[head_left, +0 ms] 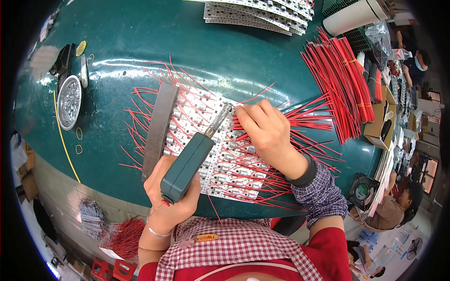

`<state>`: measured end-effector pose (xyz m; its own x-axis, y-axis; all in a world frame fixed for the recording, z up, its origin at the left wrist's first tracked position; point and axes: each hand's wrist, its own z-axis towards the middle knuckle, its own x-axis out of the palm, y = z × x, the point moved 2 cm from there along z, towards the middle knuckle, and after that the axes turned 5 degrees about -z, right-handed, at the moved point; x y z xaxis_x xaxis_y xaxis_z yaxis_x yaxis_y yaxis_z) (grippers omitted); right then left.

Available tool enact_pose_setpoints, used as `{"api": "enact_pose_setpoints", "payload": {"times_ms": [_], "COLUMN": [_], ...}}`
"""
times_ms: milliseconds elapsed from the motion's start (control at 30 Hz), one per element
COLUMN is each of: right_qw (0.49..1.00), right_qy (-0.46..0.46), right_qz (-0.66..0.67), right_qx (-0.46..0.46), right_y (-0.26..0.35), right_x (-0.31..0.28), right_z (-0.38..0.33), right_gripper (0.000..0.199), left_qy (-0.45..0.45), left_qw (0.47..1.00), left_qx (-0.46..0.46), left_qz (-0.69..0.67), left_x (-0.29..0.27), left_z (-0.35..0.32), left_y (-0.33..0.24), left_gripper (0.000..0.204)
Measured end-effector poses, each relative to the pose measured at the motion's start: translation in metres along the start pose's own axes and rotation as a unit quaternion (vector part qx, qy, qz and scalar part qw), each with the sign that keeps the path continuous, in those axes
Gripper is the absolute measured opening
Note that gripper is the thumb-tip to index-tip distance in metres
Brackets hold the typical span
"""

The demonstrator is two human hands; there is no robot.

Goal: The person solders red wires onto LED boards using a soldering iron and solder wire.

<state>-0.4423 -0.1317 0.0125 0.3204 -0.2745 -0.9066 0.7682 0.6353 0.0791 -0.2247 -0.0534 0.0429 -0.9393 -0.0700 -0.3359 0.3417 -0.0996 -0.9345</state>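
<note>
My left hand (161, 213) is wrapped round the green handle of a soldering gun (187, 167). Its metal tip points up and right, at the upper part of a white circuit board panel (204, 185) with rows of small components. Close to that tip, my right hand (267, 131) pinches a thin red wire; the fingers partly hide the wire's end. Many red wires (243, 180) stick out from the panel's rows on both sides. A dark flat metal bar (160, 126) lies across the panel's left side, over some wires.
Bundled red wires (337, 89) lie at the right, near a cardboard box (382, 122) and small black fan (363, 188). White board panels (258, 16) are stacked at the back. A metal bowl (70, 103) stands left. Other people sit or stand at the far right.
</note>
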Motion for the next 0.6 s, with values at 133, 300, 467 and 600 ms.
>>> {"api": "enact_pose_setpoints", "payload": {"times_ms": [133, 300, 467, 600], "right_qw": [1.0, 1.0, 1.0, 1.0], "right_qy": [0.006, 0.006, 0.008, 0.006], "right_qz": [-0.001, -0.001, -0.003, 0.001], "right_qx": [0.002, 0.0, -0.001, -0.004], "right_y": [-0.0001, 0.0, 0.0006, 0.0001], "right_x": [0.0003, 0.0001, -0.001, -0.001], "right_z": [-0.0006, -0.0007, 0.0002, 0.0002], "right_gripper": [0.033, 0.034, 0.034, 0.034], "left_qy": [0.013, 0.015, 0.015, 0.012], "left_qw": [1.0, 1.0, 0.999, 0.998], "left_qx": [-0.013, -0.005, 0.018, 0.03], "left_qz": [-0.004, 0.004, 0.044, 0.056], "left_x": [-0.0023, -0.0017, -0.0074, -0.0083], "left_z": [0.0004, 0.0008, -0.003, -0.0043], "left_y": [-0.0006, -0.0025, -0.0042, -0.0063], "left_gripper": [0.014, 0.013, 0.014, 0.016]}}
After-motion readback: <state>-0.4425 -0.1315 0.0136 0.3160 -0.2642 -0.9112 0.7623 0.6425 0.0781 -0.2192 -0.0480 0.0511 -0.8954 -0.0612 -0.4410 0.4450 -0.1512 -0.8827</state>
